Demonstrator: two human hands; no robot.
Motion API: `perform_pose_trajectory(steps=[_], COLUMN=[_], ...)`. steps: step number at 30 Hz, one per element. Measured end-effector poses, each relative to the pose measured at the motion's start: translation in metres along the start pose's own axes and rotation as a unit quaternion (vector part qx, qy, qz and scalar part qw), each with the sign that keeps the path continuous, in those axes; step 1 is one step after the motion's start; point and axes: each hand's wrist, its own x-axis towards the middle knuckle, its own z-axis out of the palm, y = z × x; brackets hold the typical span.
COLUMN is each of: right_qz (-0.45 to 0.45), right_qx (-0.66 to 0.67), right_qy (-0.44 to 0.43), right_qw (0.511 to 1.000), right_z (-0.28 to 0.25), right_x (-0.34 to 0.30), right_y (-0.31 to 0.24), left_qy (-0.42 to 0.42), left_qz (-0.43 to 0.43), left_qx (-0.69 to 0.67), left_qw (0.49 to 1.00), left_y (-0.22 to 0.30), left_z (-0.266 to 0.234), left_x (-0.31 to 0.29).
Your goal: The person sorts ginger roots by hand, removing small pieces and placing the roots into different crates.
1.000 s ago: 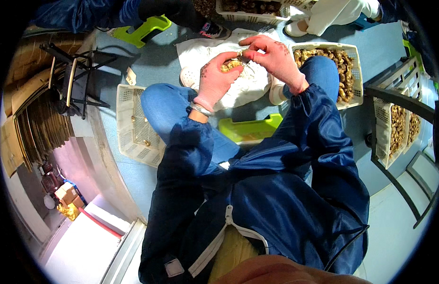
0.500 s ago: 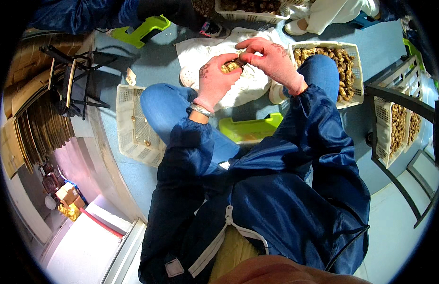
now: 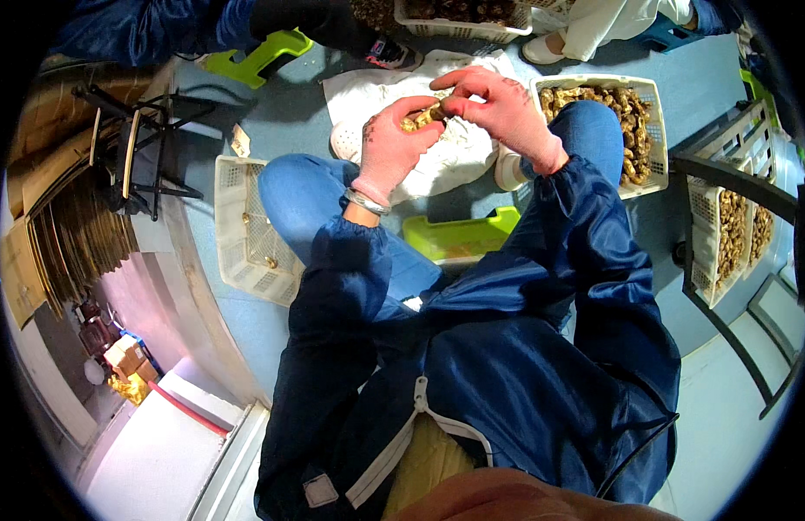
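Observation:
Over a white cloth (image 3: 455,165), a knobbly yellow-brown piece (image 3: 415,120), like a root or mushroom, is between my two hands. My left hand (image 3: 392,148), in a pink glove, is closed around it with fingers and thumb. The pink-gloved right hand (image 3: 502,117) pinches at the right end of that piece, fingertips pressed together. Whether a small tool is also in the right fingers cannot be made out. Beyond my right knee stands a white basket (image 3: 661,130) full of similar brown pieces. By my left knee a white basket (image 3: 233,269) holds only a few small bits.
A green stool (image 3: 463,233) is between my legs, and another green stool (image 3: 263,56) lies farther off. Black folding frames (image 3: 133,148) stand at left. A dark metal rack (image 3: 693,252) with filled baskets is at right. Other people's legs and a filled basket (image 3: 463,30) are ahead.
The piece has turned slightly in my left hand, and more of it shows between the hands. Both hands have shifted only a little; the surroundings look the same.

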Motion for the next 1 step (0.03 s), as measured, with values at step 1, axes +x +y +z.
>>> perform_pose_trajectory(steps=[1], right_qz=[0.012], right_qx=[-0.032], right_qy=[0.012], right_qw=[0.999], right_z=[0.0034], right_x=[-0.0005], right_y=[0.0033], left_qy=[0.001], left_qz=[-0.016], left_qx=[0.047], left_qw=[0.999], left_y=[0.0039], left_z=[0.0002], left_x=[-0.0003])
